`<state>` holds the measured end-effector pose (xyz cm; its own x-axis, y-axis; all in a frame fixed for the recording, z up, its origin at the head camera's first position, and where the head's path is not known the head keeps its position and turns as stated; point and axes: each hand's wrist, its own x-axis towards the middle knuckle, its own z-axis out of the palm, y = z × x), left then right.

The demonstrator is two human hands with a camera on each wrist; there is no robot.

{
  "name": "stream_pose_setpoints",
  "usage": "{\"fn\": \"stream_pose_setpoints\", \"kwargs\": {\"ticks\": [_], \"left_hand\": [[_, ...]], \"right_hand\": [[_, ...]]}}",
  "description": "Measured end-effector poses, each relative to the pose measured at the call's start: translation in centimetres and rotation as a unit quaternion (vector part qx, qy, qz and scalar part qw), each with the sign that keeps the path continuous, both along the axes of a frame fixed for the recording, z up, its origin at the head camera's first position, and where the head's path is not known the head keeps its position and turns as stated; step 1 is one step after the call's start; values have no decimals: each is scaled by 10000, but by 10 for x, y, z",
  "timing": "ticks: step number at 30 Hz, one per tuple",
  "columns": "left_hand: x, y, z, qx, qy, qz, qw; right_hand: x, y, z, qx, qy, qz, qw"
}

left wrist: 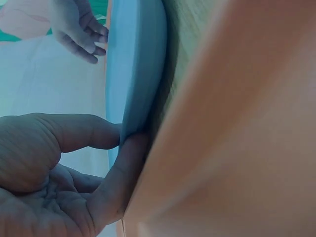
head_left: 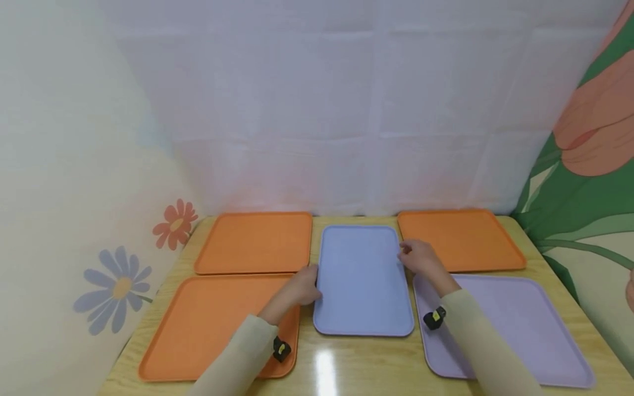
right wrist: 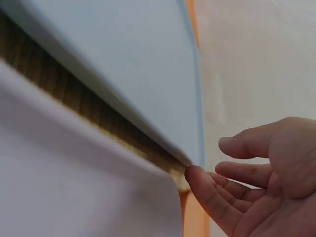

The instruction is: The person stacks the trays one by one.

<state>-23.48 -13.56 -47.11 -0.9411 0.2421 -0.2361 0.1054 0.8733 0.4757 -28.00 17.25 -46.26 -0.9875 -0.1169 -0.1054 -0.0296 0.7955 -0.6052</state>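
Note:
A light blue tray (head_left: 364,280) lies upright-lengthwise in the middle of the wooden table. At its left edge my left hand (head_left: 303,284) pinches the rim; the left wrist view shows the thumb on top and a finger (left wrist: 121,180) against the outer side. My right hand (head_left: 420,257) is at the tray's right edge, near the upper part. In the right wrist view one fingertip (right wrist: 195,175) comes up to the blue rim, while the thumb (right wrist: 242,143) stands apart from it, so nothing is gripped there.
Two orange trays, one at the back (head_left: 262,242) and one in front (head_left: 218,324), lie on the left. Another orange tray (head_left: 460,239) lies at the back right, with a lilac tray (head_left: 515,330) before it. A white cloth (head_left: 307,110) hangs behind the table (head_left: 356,363).

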Motion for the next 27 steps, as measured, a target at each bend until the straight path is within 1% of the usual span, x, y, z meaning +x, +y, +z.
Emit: {"fn": "stream_pose_setpoints", "kwargs": {"ticks": [3, 8, 11, 19, 27], "left_hand": [[-1, 0, -1, 21, 5, -6, 10000], [-2, 0, 0, 159, -69, -66, 9998], [-2, 0, 0, 204, -138, -68, 9997], [-2, -2, 0, 309, -156, -105, 9993], [-1, -2, 2, 472, -410, -36, 9980]], "right_hand": [[5, 11, 2, -278, 174, 58, 9994], [14, 36, 8, -442, 180, 209, 9986], [20, 52, 11, -428, 203, 320, 9984], [37, 93, 14, -294, 440, 596, 9968], [54, 131, 17, -323, 584, 830, 9943]]}}
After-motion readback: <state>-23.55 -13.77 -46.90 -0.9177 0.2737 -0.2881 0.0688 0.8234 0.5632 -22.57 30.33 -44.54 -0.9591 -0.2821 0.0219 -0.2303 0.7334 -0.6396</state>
